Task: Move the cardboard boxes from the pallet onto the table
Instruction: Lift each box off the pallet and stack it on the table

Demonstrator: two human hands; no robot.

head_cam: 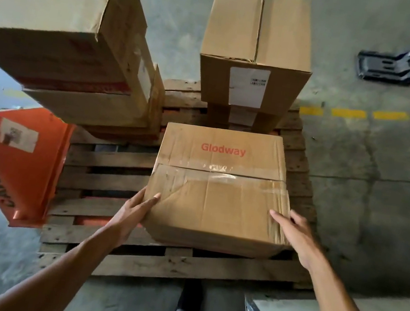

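Both flat hands, left hand (136, 211) and right hand (296, 234), seemingly press the creased, taped cardboard box (218, 184) on the slatted pallet (117, 160).

A warehouse: concrete floor (356, 179), wooden pallet (116, 163), stacked cardboard boxes (255, 50).
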